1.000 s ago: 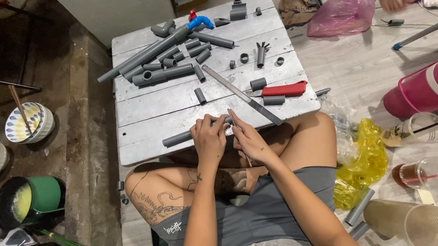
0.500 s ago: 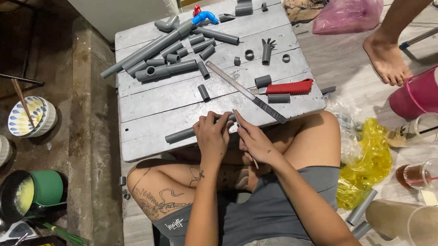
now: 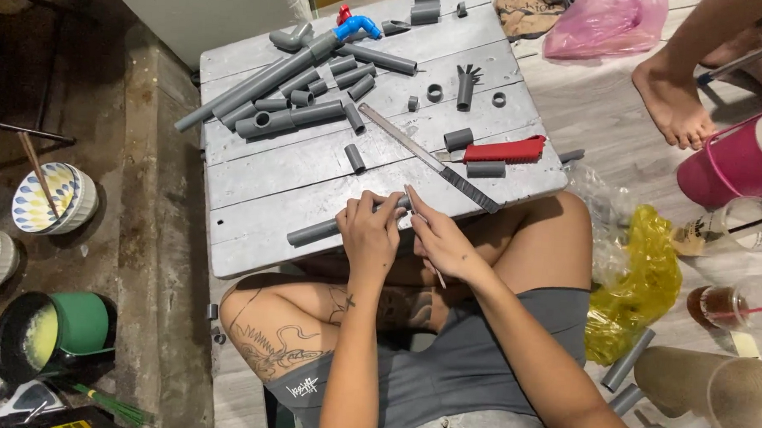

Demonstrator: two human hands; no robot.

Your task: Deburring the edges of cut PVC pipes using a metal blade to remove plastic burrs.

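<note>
Both our hands on a grey pipe at the near edge of a low grey table.

Our left hand (image 3: 370,235) is wrapped around the grey pipe (image 3: 317,231), which lies along the near edge of the table (image 3: 256,176), its free end sticking out to the left. Our right hand (image 3: 442,241) pinches a thin pencil-like stick (image 3: 422,232) and sets its tip at the pipe, just beside the left fingers. Just past the hands lies a metal ruler (image 3: 400,139) with a dark file-like end, and near it a red-handled tool (image 3: 506,149) among short pipe offcuts (image 3: 355,158). Longer pipes (image 3: 259,87) and a blue-red valve (image 3: 354,23) sit at the far left of the table. Another person's bare foot (image 3: 676,102) is on the floor to the right, well apart from us.
</note>
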